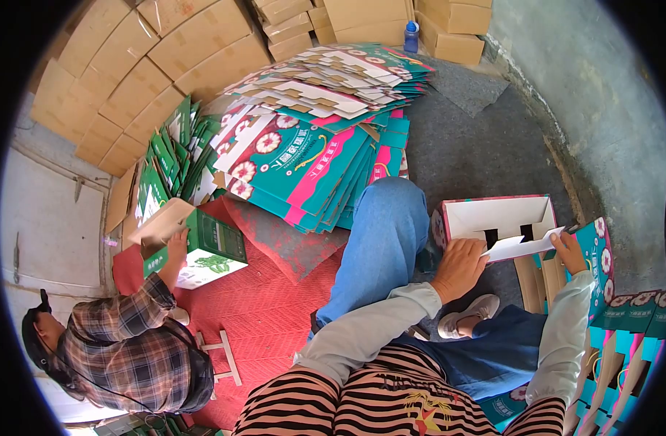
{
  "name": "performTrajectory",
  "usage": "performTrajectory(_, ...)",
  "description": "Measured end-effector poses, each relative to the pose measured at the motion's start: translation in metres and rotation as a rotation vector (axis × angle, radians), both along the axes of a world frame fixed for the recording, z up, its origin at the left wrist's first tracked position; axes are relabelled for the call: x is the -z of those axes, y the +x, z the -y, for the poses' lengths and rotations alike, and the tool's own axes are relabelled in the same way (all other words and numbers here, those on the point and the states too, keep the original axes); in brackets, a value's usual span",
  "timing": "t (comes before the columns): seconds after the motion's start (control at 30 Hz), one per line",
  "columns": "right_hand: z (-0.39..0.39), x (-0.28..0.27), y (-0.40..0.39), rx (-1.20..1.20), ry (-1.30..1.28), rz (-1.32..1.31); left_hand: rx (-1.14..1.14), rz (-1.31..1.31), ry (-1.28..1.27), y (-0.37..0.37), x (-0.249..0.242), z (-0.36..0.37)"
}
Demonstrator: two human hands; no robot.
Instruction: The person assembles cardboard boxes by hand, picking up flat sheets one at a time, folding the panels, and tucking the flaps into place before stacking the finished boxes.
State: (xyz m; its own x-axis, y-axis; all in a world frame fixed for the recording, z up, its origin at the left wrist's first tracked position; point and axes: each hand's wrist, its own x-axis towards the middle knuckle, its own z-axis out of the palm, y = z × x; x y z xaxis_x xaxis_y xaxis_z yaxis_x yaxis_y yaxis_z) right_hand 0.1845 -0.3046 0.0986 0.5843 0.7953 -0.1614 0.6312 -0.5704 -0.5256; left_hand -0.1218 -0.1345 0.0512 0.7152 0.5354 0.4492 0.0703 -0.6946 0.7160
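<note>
An open cardboard gift box (501, 214) with a white inside and a red-edged rim stands before me, to the right of my raised knee. My left hand (460, 269) is closed on the near left part of its white front flap, thumb and fingers at the edge. At the flap's right end, my right hand (569, 252) pinches the white card. Two dark slots show through the inside, next to the flap. Part of the box's lower body is hidden behind the flap and my hands.
Flat teal-and-pink printed cartons (304, 160) lie in a big pile ahead. Folded teal boxes (623, 349) stand at the lower right. A co-worker (130, 349) at left handles a green box (213, 243) on red matting. Brown cartons (202, 43) line the back; a blue bottle (411, 36) stands there.
</note>
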Motion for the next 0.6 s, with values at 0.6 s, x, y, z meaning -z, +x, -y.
performTrajectory(0.6,-0.0007,-0.0055,-0.0044,0.028,-0.010,-0.062,0.013,-0.032,-0.009,0.0004,-0.0007,0.0005)
